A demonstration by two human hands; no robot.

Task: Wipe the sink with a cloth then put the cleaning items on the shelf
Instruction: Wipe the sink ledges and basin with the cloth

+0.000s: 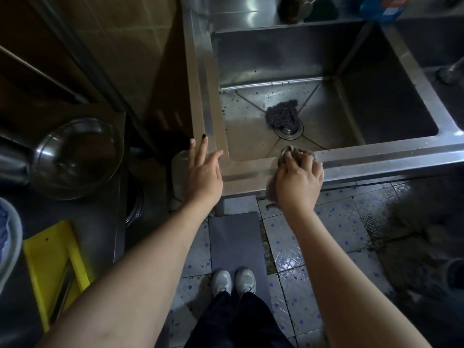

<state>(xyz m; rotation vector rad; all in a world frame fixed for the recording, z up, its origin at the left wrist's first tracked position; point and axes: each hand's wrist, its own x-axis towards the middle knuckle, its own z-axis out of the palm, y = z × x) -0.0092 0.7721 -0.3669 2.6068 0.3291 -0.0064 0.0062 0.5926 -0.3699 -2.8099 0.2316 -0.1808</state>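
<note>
Gripping the cloth (300, 151) with our right hand (298, 179): fingers curled tight round the bunched brownish fabric, pressing it onto the front edge of the sink (389, 156) rim, a bit right of the front-left corner. Part of the cloth hangs down over the front face, below the palm.

Our left hand (204, 172) holds nothing. Fingers are straight and spread over the front-left corner of the rim, thumb tip along the rim edge. Can't tell whether the fingers actually touch the steel.

In the basin, a dark scouring pad (282, 115) sits on the bottom at the centre, overlapping the far side of the drain (288, 131). Brown specks run along the basin's back and left bottom edges.

On the counter left of the sink we see a steel bowl (77, 156) near the right edge and a yellow slicer (50, 267) at the near edge. On the floor tiles there's a grey mat (236, 244), with our white shoes (233, 281) on its near end.
</note>
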